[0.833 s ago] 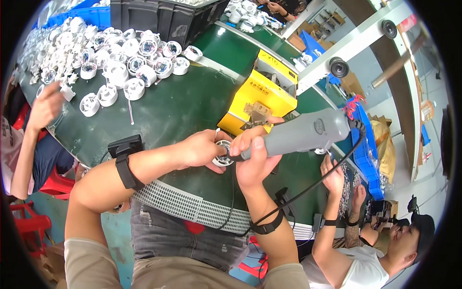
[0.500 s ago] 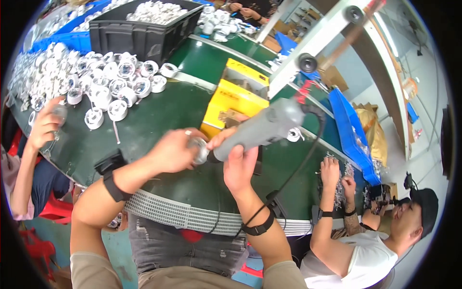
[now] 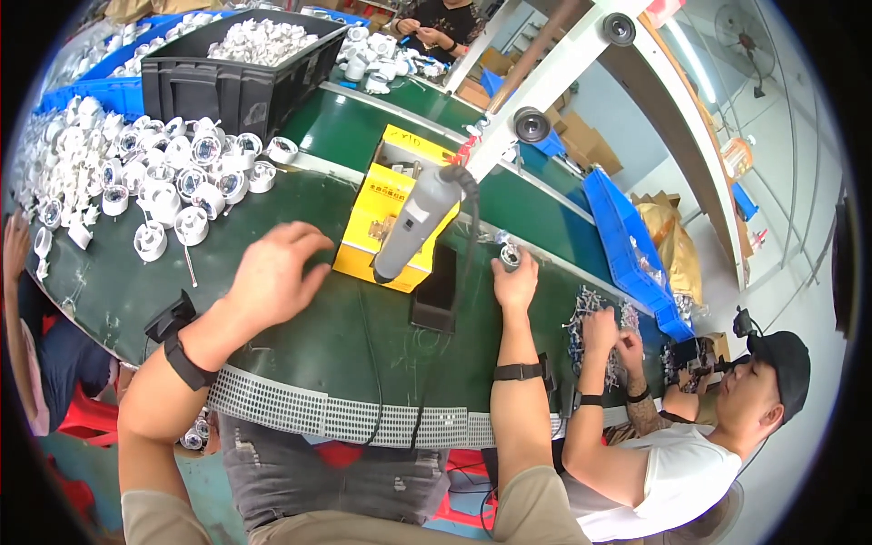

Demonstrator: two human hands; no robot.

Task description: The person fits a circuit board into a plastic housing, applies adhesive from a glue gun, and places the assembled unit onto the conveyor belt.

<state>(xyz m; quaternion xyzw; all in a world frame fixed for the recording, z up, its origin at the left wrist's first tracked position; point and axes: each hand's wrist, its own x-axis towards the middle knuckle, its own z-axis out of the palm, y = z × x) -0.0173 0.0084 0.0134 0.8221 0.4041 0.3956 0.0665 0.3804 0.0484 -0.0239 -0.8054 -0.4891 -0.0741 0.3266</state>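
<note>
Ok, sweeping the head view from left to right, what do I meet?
A co-worker's hand → your left hand → the yellow box → your right hand with a small round part → the blue tray → another co-worker's black cap.

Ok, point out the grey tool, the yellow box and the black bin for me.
Grey tool (image 3: 417, 227): head view, middle of its body.
Yellow box (image 3: 367, 211): head view, its printed face, left of the tool.
Black bin (image 3: 198, 96): head view, its near outer wall.

tool (image 3: 418, 225): grey | round part (image 3: 510, 258): white, dark | box (image 3: 371, 208): yellow | tabletop (image 3: 304, 341): green | edge strip (image 3: 309, 411): white, dark-dotted
</note>
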